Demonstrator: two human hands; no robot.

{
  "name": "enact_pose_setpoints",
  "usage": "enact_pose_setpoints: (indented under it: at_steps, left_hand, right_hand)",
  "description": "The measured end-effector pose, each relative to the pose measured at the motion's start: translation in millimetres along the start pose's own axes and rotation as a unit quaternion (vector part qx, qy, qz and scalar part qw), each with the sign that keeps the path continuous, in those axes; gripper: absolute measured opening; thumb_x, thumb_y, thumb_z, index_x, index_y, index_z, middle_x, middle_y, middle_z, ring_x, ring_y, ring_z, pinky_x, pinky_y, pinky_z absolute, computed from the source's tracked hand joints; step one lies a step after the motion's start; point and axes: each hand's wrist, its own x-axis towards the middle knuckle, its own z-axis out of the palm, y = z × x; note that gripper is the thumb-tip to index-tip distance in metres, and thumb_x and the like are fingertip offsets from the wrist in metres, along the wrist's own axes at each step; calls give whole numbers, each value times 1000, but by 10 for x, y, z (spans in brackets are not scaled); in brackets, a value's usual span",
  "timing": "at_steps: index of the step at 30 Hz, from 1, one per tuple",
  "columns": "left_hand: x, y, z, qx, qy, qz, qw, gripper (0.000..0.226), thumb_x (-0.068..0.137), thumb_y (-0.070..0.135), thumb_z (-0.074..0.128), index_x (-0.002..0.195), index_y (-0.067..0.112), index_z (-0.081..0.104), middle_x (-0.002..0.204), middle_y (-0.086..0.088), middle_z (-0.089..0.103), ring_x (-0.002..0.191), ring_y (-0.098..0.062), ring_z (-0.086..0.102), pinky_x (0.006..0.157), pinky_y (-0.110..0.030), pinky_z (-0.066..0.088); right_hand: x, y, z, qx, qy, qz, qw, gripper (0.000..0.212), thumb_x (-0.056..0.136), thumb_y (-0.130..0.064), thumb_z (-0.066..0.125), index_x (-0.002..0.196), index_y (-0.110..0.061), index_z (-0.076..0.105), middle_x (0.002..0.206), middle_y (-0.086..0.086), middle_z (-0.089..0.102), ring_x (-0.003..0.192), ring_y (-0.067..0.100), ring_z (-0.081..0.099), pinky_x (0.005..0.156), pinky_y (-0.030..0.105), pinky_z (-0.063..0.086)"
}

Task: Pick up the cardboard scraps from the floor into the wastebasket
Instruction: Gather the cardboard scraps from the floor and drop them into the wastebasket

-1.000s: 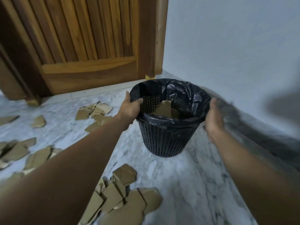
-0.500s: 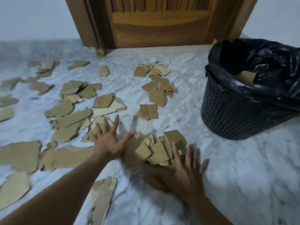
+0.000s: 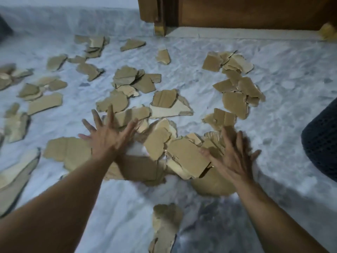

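Now, your left hand [image 3: 107, 137] and right hand [image 3: 235, 157] are both splayed wide, gripping nothing, flanking the heap of torn brown cardboard scraps [image 3: 184, 154] on the pale marble floor [image 3: 273, 110]. Squeeze inward, scooping under the bottom pieces; the black mesh wastebasket [image 3: 319, 147] sits beyond your right hand.

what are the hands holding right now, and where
Nothing held: the left hand and right hand are spread open either side of the cardboard scraps.

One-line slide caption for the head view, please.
Spread open, left hand and right hand flank a heap of cardboard scraps; wastebasket at right.
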Motion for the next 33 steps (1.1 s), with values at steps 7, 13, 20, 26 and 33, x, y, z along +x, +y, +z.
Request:
enact_pose_setpoints:
  at_steps: [7,13,20,26,33]
  left_hand:
    - [-399,-96,232,-15,-39,57,998,105,68,97,-7,159,48,8,170,1,-7,156,-25,-11,123,-51,-12]
    - [-652,-27,370,-42,26,85,995,84,90,79,18,158,30,29,168,0,21,155,-20,12,125,-43,8]
    - [-756,97,459,-64,89,37,993,72,97,57,24,155,14,33,134,-18,55,114,-37,50,101,-46,38]
    - [-813,168,438,-154,103,57,981,51,103,36,32,145,13,50,120,-16,63,107,-33,54,92,-38,37]
    - [-923,435,210,-398,77,3,914,36,100,40,52,135,32,57,131,3,58,125,-18,52,95,-27,40]
  right_hand:
    - [176,-802,444,-25,30,-120,992,118,61,-104,29,159,-43,10,168,13,10,154,32,7,122,55,9]
    - [163,-1286,707,121,18,-149,981,93,84,-79,46,159,-29,24,163,14,27,150,32,22,121,50,18]
    - [36,-1432,709,55,25,-126,990,52,97,-61,40,143,-37,40,140,9,42,118,38,52,81,45,46]
    - [54,-1498,665,152,27,-103,983,58,90,-61,58,140,-34,46,136,6,51,115,31,59,84,38,49]
    - [28,-1399,561,446,25,-83,891,56,85,-33,81,136,-21,62,141,-5,60,128,6,54,105,31,51]
